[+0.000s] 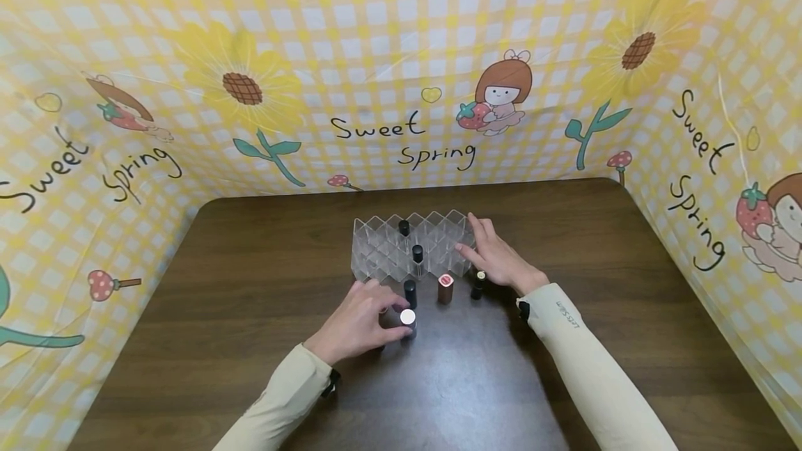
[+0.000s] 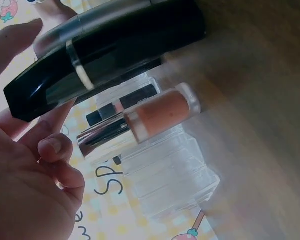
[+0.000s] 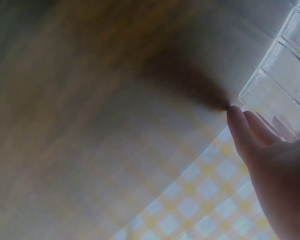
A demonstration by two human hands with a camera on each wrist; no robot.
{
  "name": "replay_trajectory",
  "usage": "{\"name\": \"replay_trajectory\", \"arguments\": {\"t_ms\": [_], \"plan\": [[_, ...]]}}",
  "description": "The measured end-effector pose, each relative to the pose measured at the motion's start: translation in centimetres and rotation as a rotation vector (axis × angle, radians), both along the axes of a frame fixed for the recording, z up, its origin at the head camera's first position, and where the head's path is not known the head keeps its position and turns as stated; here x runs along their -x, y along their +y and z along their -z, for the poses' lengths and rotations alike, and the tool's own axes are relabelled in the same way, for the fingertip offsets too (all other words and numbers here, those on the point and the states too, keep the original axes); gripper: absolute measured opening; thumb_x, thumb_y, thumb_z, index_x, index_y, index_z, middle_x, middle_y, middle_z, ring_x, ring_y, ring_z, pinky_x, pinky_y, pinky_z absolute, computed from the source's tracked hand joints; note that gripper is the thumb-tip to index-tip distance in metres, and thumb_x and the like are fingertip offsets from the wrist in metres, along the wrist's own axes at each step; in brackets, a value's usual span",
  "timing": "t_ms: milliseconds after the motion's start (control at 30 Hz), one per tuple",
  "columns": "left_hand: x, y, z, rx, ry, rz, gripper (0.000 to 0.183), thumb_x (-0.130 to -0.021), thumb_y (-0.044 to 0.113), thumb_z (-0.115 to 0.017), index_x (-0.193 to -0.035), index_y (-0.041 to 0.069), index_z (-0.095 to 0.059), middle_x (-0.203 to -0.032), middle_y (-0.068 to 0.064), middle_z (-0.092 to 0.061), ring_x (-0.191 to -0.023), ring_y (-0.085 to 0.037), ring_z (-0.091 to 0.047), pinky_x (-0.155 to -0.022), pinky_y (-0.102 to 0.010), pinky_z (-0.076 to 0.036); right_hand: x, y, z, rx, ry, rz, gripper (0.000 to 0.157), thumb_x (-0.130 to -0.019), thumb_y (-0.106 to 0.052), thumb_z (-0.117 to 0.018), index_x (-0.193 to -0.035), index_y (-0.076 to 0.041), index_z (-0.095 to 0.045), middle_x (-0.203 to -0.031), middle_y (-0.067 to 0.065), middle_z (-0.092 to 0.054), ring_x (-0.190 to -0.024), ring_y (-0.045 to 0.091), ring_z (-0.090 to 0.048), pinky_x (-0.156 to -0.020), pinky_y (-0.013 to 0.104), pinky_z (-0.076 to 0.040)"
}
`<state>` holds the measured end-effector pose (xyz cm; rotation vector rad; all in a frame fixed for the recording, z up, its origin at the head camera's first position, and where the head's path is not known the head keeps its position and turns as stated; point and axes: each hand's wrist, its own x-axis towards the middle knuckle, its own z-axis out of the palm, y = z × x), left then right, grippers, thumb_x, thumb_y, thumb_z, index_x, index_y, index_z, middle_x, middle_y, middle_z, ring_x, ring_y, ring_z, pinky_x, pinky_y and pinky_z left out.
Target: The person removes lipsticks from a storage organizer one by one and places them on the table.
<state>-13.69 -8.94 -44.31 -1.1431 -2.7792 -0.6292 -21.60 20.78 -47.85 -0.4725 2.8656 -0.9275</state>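
On the brown table (image 1: 282, 242), we find the left hand (image 1: 363, 320) pinching a dark tube (image 2: 127, 55), the right hand (image 1: 499, 258) unclenched against the clear rack (image 1: 378, 246); we advise lifting straight.

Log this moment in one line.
left hand: holds pale-topped tube | right hand: touches clear organizer | in organizer: two black-capped tubes

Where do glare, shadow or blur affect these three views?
Head: glare brightens the near table, a shadow lies beside the right sleeve; left wrist: the clear holder looks washed out, the table blurred; right wrist: the table is smeared, a dark shadow reaching the right hand.
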Motion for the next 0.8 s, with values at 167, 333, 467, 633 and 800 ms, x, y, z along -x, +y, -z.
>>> {"name": "replay_trajectory", "arguments": {"t_ms": [167,333,467,633,800], "plan": [[0.2,-0.1,-0.4,-0.022,0.017,0.002,0.035,-0.075,0.043,-0.08,-0.099,0.019,-0.074,-0.09,0.011,-0.07,-0.083,-0.007,-0.049,-0.079,-0.029,-0.036,0.0,0.0,0.0,0.004,0.008,-0.002,0.077,-0.102,-0.049,-0.036,-0.155,-0.004,-0.004,-0.146,0.017,-0.024,-0.099,0.025,-0.055,-0.094,0.043,-0.046],[0.4,-0.4,-1.0,-0.077,0.01,0.006,0.023,-0.082,0.035,-0.075,-0.097,0.017,-0.073,-0.088,0.007,-0.07,-0.085,-0.011,-0.056,-0.08,-0.031,-0.038,0.0,0.0,0.1,0.005,0.014,-0.004,0.077,-0.102,-0.048,-0.037,-0.155,-0.003,-0.005,-0.145,0.017,-0.025,-0.099,0.026,-0.055,-0.095,0.043,-0.046],[0.7,-0.6,-1.8,-0.13,0.016,0.006,0.012,-0.085,0.025,-0.074,-0.093,0.017,-0.074,-0.086,0.006,-0.071,-0.081,-0.015,-0.056,-0.076,-0.029,-0.041,0.1,0.0,0.2,0.002,0.015,-0.003,0.077,-0.102,-0.049,-0.037,-0.155,-0.003,-0.004,-0.145,0.017,-0.025,-0.1,0.026,-0.055,-0.095,0.043,-0.046],[1.1,-1.0,-2.6,-0.168,0.011,0.004,0.008,-0.087,0.021,-0.071,-0.093,0.017,-0.074,-0.087,0.008,-0.07,-0.082,-0.016,-0.06,-0.074,-0.026,-0.046,0.1,0.0,0.2,-0.001,0.015,-0.001,0.078,-0.102,-0.05,-0.036,-0.155,-0.004,-0.004,-0.146,0.017,-0.025,-0.102,0.026,-0.055,-0.095,0.043,-0.046],[1.6,-1.3,-3.3,-0.188,-0.004,-0.033,0.012,-0.09,0.025,-0.069,-0.097,0.017,-0.073,-0.092,0.006,-0.071,-0.088,-0.014,-0.061,-0.078,-0.03,-0.05,0.1,0.0,0.2,0.001,0.013,-0.001,0.078,-0.102,-0.05,-0.036,-0.155,-0.003,-0.004,-0.146,0.017,-0.024,-0.099,0.025,-0.055,-0.093,0.043,-0.047]]}}
